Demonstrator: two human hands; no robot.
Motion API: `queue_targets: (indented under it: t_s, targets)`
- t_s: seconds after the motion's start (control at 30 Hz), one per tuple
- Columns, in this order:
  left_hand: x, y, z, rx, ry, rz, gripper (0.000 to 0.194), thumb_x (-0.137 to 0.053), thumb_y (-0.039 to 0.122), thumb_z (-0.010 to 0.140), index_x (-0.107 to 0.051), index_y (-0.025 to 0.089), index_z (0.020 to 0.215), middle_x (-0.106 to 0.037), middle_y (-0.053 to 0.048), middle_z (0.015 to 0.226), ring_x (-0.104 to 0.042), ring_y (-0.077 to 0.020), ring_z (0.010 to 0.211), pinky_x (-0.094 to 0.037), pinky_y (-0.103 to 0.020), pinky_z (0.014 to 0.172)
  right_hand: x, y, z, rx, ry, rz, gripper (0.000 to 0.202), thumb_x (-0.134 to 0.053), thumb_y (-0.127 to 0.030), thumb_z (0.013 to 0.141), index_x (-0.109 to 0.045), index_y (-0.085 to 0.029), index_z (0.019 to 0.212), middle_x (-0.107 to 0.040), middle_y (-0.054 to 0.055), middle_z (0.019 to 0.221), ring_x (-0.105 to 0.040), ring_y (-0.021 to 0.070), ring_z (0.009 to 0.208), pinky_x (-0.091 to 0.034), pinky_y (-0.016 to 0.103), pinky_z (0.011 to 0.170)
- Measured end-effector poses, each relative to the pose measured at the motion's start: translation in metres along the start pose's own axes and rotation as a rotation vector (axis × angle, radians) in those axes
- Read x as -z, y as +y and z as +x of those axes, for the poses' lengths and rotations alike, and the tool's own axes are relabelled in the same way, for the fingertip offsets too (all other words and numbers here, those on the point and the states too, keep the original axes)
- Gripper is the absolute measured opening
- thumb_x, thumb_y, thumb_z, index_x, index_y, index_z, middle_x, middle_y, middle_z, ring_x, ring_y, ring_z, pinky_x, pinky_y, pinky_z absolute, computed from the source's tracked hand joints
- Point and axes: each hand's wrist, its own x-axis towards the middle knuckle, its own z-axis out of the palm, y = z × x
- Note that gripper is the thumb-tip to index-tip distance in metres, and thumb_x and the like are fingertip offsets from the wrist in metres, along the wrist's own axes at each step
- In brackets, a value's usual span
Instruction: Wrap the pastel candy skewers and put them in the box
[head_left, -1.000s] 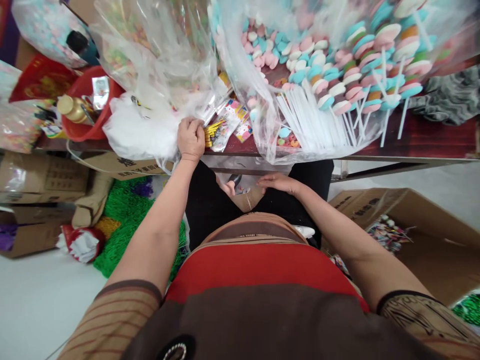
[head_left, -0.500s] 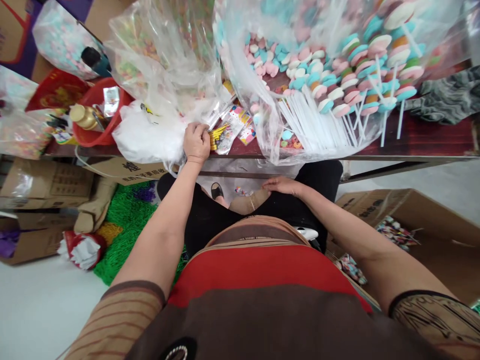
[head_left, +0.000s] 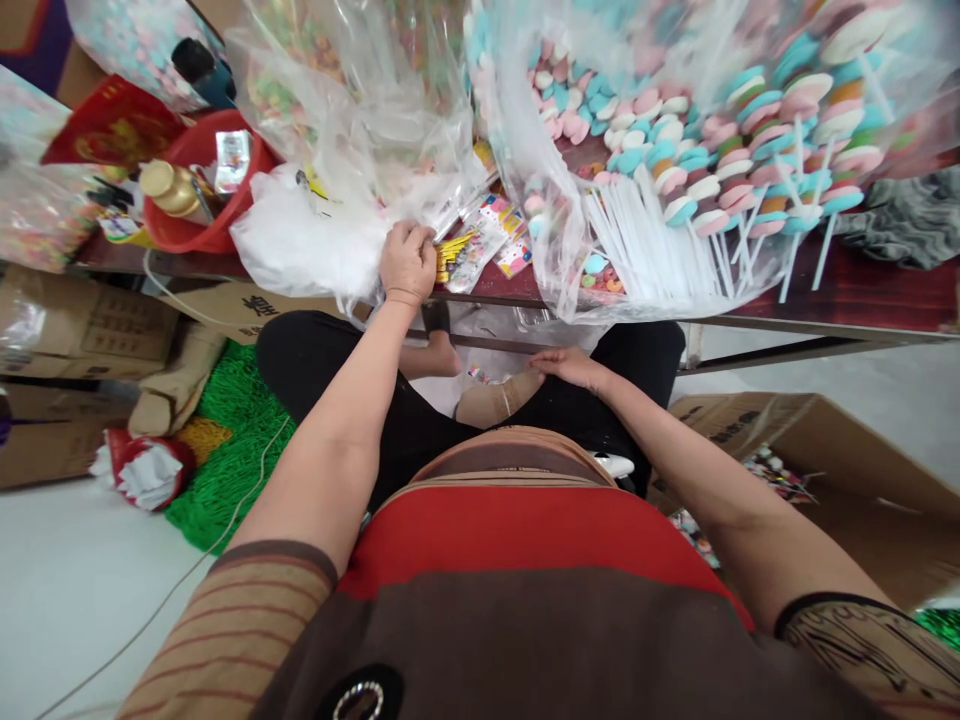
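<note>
My left hand rests at the table's near edge with its fingers curled down. It touches a white plastic bag, and its fingertips are hidden, so what lies under them cannot be made out. Just right of it are yellow twist ties and small printed packets. My right hand lies on my right thigh, fingers stretched out, beside a brown piece of cardboard. Farther right on the table, a clear bag holds white sticks and candy skewers of pink, blue and white pieces.
A red basin with a gold-lidded jar stands on the left. Clear bags of candy crowd the back. Grey fabric lies at the right end. An open carton is at my right; green shredded filler is on the left floor.
The view has shifted slightly, so the table's things appear farther right. A bare foot shows under the table where a sandalled one was. Both hands keep their places.
</note>
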Motion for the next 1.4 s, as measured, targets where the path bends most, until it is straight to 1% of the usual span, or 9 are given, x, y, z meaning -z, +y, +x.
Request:
queue_targets:
  t_s: [0.1,0.23,0.37,0.57,0.73,0.93,1.17,1.3,1.4]
  targets:
    - [0.002,0.003,0.001,-0.01,0.008,-0.001,0.026,-0.047,0.028,0.099,-0.071,0.019,0.104,-0.062,-0.011,0.111,-0.061,-0.0288,0.121,-0.044,-0.047,0.114,0.002,0.0,-0.007,-0.002,0.073,0.001,0.035,-0.065,-0.042,0.089,-0.076,-0.017,0.11,-0.074,0.001,0.073,-0.065,0.015,0.071,-0.053,0.03,0.084]
    - [0.004,0.005,0.001,-0.015,0.024,-0.006,0.027,-0.047,0.029,0.098,-0.072,0.019,0.102,-0.063,-0.012,0.11,-0.063,-0.0297,0.119,-0.046,-0.047,0.112,0.004,-0.001,-0.013,-0.003,0.133,-0.002,0.032,-0.065,-0.041,0.088,-0.077,-0.017,0.105,-0.072,0.0,0.07,-0.062,0.0139,0.066,-0.054,0.028,0.077]
    - [0.002,0.002,0.002,-0.025,0.039,-0.021,0.029,-0.047,0.032,0.098,-0.072,0.019,0.103,-0.063,-0.012,0.11,-0.062,-0.0302,0.119,-0.046,-0.048,0.113,0.004,-0.003,-0.014,-0.004,0.157,-0.013,0.034,-0.067,-0.042,0.086,-0.078,-0.017,0.105,-0.07,-0.001,0.067,-0.059,0.013,0.062,-0.052,0.027,0.073]
    - [-0.001,0.002,0.002,-0.027,0.049,-0.031,0.03,-0.046,0.035,0.099,-0.071,0.019,0.101,-0.063,-0.012,0.109,-0.062,-0.0299,0.119,-0.045,-0.048,0.114,0.001,-0.009,-0.013,-0.009,0.176,-0.035,0.035,-0.064,-0.042,0.088,-0.078,-0.016,0.108,-0.07,-0.001,0.066,-0.055,0.0121,0.058,-0.051,0.026,0.069]
    - [-0.001,0.004,0.002,-0.013,0.034,-0.013,0.03,-0.045,0.03,0.098,-0.072,0.019,0.104,-0.063,-0.012,0.11,-0.061,-0.03,0.119,-0.045,-0.048,0.114,0.002,-0.008,-0.01,-0.008,0.188,-0.056,0.035,-0.066,-0.042,0.088,-0.078,-0.017,0.109,-0.07,-0.001,0.066,-0.056,0.0118,0.059,-0.052,0.026,0.07]
    - [0.0,0.005,0.002,0.002,0.047,-0.045,0.026,-0.049,0.028,0.094,-0.072,0.02,0.101,-0.064,-0.012,0.109,-0.062,-0.0297,0.118,-0.046,-0.047,0.113,0.0,-0.006,-0.004,-0.018,0.213,-0.089,0.032,-0.064,-0.04,0.091,-0.077,-0.017,0.11,-0.073,0.001,0.071,-0.064,0.014,0.066,-0.055,0.028,0.077]
    - [0.013,0.016,0.002,0.037,0.028,-0.008,0.028,-0.049,0.021,0.088,-0.073,0.019,0.101,-0.066,-0.014,0.11,-0.063,-0.0301,0.115,-0.048,-0.046,0.109,0.0,-0.01,-0.007,0.006,0.254,-0.115,0.027,-0.06,-0.034,0.093,-0.078,-0.017,0.104,-0.073,0.001,0.069,-0.066,0.0155,0.069,-0.056,0.029,0.08]
    - [0.022,0.024,0.0,0.035,-0.003,0.04,0.032,-0.046,0.019,0.088,-0.074,0.017,0.102,-0.067,-0.016,0.112,-0.063,-0.03,0.114,-0.048,-0.045,0.108,0.002,-0.01,-0.013,0.027,0.293,-0.078,0.025,-0.059,-0.029,0.094,-0.079,-0.016,0.101,-0.072,0.002,0.066,-0.067,0.0161,0.067,-0.056,0.028,0.079]
    - [0.027,0.025,0.0,0.03,-0.006,0.065,0.033,-0.044,0.019,0.088,-0.073,0.015,0.102,-0.067,-0.018,0.112,-0.062,-0.0304,0.114,-0.047,-0.045,0.109,0.001,-0.01,-0.014,0.045,0.321,-0.032,0.024,-0.059,-0.027,0.094,-0.079,-0.015,0.101,-0.072,0.002,0.065,-0.067,0.0161,0.066,-0.056,0.028,0.078]
